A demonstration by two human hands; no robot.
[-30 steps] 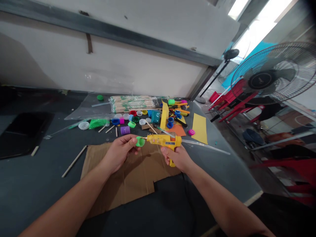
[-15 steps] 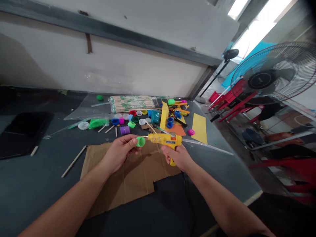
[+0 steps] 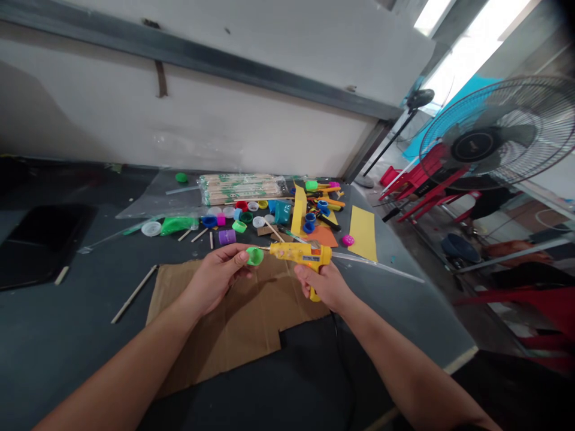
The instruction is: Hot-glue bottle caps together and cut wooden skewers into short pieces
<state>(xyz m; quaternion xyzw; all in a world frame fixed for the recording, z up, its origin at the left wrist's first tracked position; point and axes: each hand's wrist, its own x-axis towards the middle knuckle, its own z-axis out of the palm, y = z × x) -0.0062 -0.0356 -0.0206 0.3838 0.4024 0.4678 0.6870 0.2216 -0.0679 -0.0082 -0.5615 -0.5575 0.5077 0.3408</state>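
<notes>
Apparently to have it close to the thin metal nozzle (image 3: 266, 248), the left hand (image 3: 219, 276) pinches a small green plastic cap (image 3: 256, 257) over flat brown cardboard (image 3: 242, 326), while the right hand (image 3: 327, 284) wraps its fingers around a yellow plastic glue gun (image 3: 296, 253).

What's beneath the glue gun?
Below the yellow glue gun is brown cardboard on a dark tabletop. The gun and the right hand gripping it hide some cardboard; anything under the cardboard can't be seen.
</notes>
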